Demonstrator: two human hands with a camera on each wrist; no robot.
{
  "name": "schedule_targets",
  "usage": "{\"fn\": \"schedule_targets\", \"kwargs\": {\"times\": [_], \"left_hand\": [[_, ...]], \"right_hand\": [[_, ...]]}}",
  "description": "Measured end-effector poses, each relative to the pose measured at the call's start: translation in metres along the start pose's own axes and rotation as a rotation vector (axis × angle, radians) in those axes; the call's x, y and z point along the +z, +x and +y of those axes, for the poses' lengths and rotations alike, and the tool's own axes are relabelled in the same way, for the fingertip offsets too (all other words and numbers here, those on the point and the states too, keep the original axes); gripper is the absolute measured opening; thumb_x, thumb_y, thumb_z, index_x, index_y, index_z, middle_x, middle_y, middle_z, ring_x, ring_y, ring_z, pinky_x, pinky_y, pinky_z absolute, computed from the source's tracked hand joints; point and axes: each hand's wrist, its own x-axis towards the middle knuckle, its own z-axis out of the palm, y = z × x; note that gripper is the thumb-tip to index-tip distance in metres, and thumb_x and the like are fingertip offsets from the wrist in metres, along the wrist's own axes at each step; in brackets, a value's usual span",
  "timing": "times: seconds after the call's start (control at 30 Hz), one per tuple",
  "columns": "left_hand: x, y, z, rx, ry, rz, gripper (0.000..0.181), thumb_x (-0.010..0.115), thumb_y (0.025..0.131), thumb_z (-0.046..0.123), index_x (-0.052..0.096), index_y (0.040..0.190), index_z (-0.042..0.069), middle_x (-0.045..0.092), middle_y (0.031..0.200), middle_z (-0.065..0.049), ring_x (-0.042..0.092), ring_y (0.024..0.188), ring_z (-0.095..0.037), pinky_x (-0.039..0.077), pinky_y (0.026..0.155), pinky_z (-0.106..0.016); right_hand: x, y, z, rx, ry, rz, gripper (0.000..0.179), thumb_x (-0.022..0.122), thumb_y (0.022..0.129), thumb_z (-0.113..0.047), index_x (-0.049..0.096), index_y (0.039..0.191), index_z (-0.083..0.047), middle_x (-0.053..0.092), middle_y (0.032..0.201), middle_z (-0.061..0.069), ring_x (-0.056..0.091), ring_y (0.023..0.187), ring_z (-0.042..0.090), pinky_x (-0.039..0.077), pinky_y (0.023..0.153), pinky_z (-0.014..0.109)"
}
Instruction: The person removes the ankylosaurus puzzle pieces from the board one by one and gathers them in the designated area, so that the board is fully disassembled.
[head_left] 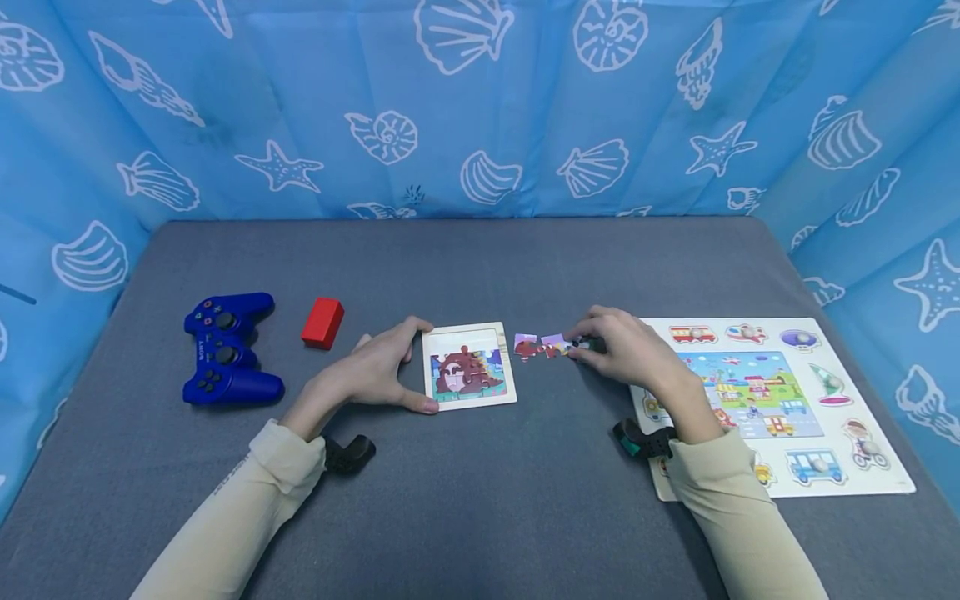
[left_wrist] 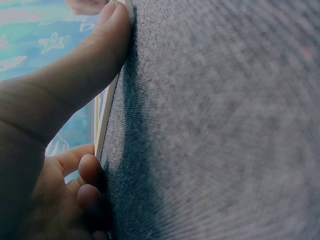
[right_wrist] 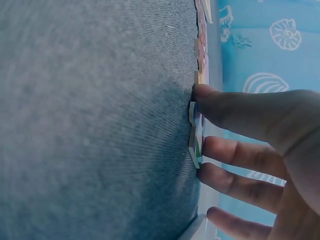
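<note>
My left hand (head_left: 375,367) holds a small wooden jigsaw board (head_left: 472,402) by its left side, thumb near the lower left corner and fingertips at the upper left one. In the left wrist view the thumb (left_wrist: 95,55) lies along the near edge. A partly filled picture (head_left: 468,372) of a brown animal is in the board, with bare wood above it. To the right, my right hand (head_left: 626,346) has thumb and fingers around a jigsaw piece (right_wrist: 195,135) low over the cloth. Purple and brown loose pieces (head_left: 527,347) lie in a row between hand and board.
A white peg puzzle board (head_left: 862,392) with vehicle pictures lies at the right, partly under my right forearm. At the left are a blue game controller (head_left: 228,350) and a red block (head_left: 323,323). A blue shell-print curtain (head_left: 525,100) hangs behind the grey table (head_left: 480,517).
</note>
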Motion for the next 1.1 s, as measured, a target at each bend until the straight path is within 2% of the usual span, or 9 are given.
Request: {"fn": "schedule_targets", "kwargs": {"times": [0.13,0.3,0.43,0.57,1.1], "left_hand": [[-0.0003,-0.0003,0.0010,0.002,0.001,0.000,0.105,0.090,0.070,0.054,0.034,0.151,0.016,0.054,0.109,-0.005,0.050,0.099,-0.019,0.026,0.081,-0.038],[-0.0002,-0.0003,0.0010,0.006,-0.001,-0.001,0.105,0.090,0.070,0.054,0.034,0.151,0.015,0.054,0.108,-0.005,0.050,0.098,-0.019,0.026,0.080,-0.037],[-0.0003,-0.0003,0.0008,0.007,-0.001,-0.002,0.105,0.090,0.070,0.054,0.034,0.151,0.015,0.054,0.108,-0.005,0.050,0.098,-0.019,0.026,0.080,-0.037],[-0.0002,-0.0003,0.0005,0.006,0.002,0.000,0.105,0.090,0.070,0.054,0.034,0.151,0.016,0.054,0.108,-0.005,0.050,0.099,-0.019,0.026,0.081,-0.038],[0.0003,-0.0006,0.0009,0.003,0.004,0.000,0.105,0.090,0.071,0.054,0.033,0.151,0.016,0.054,0.110,-0.006,0.050,0.100,-0.020,0.027,0.083,-0.039]], "right_hand": [[-0.0011,-0.0004,0.0010,0.001,0.009,-0.005,0.022,0.075,0.093,-0.017,0.078,0.112,-0.007,0.066,0.093,0.007,0.050,0.074,0.015,0.039,0.067,0.031],[-0.0027,-0.0011,0.0020,0.001,0.023,-0.026,0.018,0.076,0.092,-0.015,0.079,0.109,-0.008,0.068,0.098,0.007,0.059,0.082,0.017,0.046,0.072,0.036],[-0.0030,-0.0015,0.0006,0.011,0.027,-0.029,0.020,0.079,0.091,-0.022,0.080,0.106,-0.010,0.069,0.100,0.007,0.062,0.086,0.020,0.049,0.075,0.040],[-0.0016,-0.0011,-0.0013,0.025,0.008,-0.011,0.023,0.079,0.090,-0.029,0.080,0.105,-0.011,0.069,0.100,0.007,0.061,0.085,0.019,0.049,0.074,0.041],[-0.0005,-0.0016,0.0017,0.049,-0.009,0.003,0.020,0.077,0.092,-0.027,0.079,0.104,-0.011,0.066,0.097,0.007,0.054,0.078,0.017,0.043,0.069,0.034]]}}
